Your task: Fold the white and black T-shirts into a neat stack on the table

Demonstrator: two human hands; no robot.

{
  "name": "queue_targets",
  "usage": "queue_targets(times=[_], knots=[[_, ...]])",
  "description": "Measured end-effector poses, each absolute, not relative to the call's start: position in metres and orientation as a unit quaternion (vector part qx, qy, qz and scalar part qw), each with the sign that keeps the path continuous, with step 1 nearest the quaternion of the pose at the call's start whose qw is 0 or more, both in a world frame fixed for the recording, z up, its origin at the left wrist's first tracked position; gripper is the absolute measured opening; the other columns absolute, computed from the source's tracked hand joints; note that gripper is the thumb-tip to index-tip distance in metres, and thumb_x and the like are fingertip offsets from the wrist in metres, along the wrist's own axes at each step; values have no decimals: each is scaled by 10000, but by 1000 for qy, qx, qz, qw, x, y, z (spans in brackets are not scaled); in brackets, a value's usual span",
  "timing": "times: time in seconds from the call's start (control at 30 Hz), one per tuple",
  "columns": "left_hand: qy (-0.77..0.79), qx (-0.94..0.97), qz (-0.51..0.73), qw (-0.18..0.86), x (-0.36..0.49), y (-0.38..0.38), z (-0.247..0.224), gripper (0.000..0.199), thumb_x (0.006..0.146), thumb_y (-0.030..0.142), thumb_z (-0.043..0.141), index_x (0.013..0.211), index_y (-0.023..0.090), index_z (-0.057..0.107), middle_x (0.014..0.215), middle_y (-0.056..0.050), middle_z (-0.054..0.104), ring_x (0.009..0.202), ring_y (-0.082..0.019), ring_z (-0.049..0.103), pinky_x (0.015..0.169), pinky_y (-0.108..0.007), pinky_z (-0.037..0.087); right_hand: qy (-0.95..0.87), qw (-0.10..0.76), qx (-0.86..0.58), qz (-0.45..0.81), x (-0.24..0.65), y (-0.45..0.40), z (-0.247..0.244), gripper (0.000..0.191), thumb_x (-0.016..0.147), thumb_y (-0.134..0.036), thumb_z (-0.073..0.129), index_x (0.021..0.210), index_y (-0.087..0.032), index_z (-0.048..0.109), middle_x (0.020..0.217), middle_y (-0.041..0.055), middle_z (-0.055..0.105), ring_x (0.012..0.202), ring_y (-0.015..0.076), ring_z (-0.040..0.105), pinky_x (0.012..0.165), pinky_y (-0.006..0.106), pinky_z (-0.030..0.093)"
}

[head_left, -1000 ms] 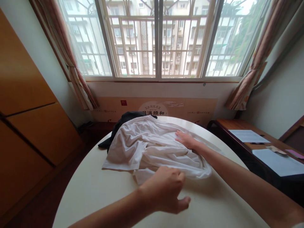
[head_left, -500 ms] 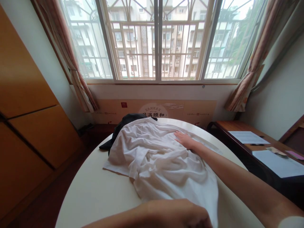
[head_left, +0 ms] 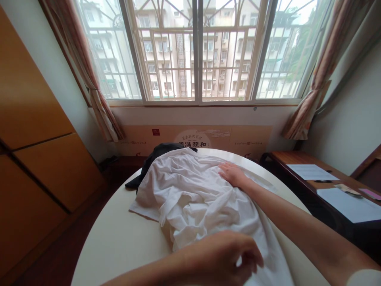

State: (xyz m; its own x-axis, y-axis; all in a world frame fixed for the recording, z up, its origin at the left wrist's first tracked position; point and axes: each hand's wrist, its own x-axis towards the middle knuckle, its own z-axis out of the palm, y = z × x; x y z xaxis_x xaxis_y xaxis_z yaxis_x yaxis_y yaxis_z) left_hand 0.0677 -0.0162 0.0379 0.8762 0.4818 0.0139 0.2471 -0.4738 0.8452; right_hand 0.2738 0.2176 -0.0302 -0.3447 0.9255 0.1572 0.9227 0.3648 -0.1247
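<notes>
A rumpled white garment (head_left: 190,186) lies spread over the round table, with many folds across its middle. My right hand (head_left: 233,174) rests flat on its far right part, fingers stretched out. Low in the view, my left hand (head_left: 223,254) is above the near part of the garment. Its fingers are curled in a pinch with a small gap showing through, and they seem to hold the cloth; the fingertips are partly hidden. A black cloth item (head_left: 149,163) shows from under the garment's far left side.
The round white table (head_left: 119,238) fills the lower middle. On the right, a brown wooden desk (head_left: 276,157) bears white papers (head_left: 351,204) and a pen (head_left: 324,181). Orange-brown cabinets (head_left: 38,174) stand at left. A printed cardboard panel (head_left: 166,137) is below the window.
My left hand has risen a little away from me, its fingers showing more. The near right edge of the garment has spread rightward and its middle is more bunched. My right hand stays put.
</notes>
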Motion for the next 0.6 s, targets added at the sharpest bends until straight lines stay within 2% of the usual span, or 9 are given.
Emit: queue_targets(times=[0.13,0.2,0.27,0.3,0.37,0.43,0.53,0.6], knots=[[350,809,302,364,29,45,50,212,831,107,514,937,165,688,869,-38,725,782,-159,658,734,-257,525,-797,240,-554,-3,246,172,3,337,1046,-264,462,1253,-160,707,1292,148,736,1242,287,638,1120,391,434],[405,807,323,283,8,77,46,218,867,121,492,956,173,684,936,-52,744,868,-185,689,814,-293,539,-811,316,-493,1,228,126,18,294,1052,-258,420,1083,-200,707,1096,114,757,1080,260,667,1003,379,494],[451,824,296,174,-11,100,35,231,929,157,481,998,184,700,1022,-74,763,976,-220,700,937,-349,529,-843,343,-414,19,209,71,20,241,1042,-273,437,969,-238,664,941,78,729,917,242,656,862,370,517],[464,836,265,125,-17,107,28,244,957,176,479,1030,184,712,1071,-89,768,1029,-240,700,990,-376,514,-872,333,-357,33,199,44,14,192,1031,-295,474,965,-243,647,921,70,722,874,233,648,821,360,514],[472,858,194,63,-26,115,13,278,1002,230,486,1135,178,724,1193,-117,765,1135,-272,688,1064,-409,484,-932,257,-252,31,181,-1,-15,143,991,-376,603,957,-243,641,870,47,723,795,223,640,762,347,496],[474,869,134,46,-30,118,1,340,1035,313,496,1268,185,707,1341,-125,726,1259,-289,654,1129,-422,450,-971,175,-160,-7,167,-27,-55,224,960,-380,667,795,-242,604,659,-4,666,575,183,554,623,310,437],[487,867,88,59,-34,121,-11,475,1071,428,448,1446,198,626,1548,-114,594,1456,-280,523,1230,-419,366,-983,79,-166,-10,164,-37,-103,205,940,-339,691,776,-237,624,614,-13,674,503,162,523,539,292,376],[492,864,81,69,-38,126,-16,541,1083,449,408,1524,176,561,1628,-116,502,1529,-262,437,1272,-408,311,-986,35,-157,33,176,-36,-107,161,926,-308,699,790,-238,649,657,-16,711,526,151,565,504,273,358]])
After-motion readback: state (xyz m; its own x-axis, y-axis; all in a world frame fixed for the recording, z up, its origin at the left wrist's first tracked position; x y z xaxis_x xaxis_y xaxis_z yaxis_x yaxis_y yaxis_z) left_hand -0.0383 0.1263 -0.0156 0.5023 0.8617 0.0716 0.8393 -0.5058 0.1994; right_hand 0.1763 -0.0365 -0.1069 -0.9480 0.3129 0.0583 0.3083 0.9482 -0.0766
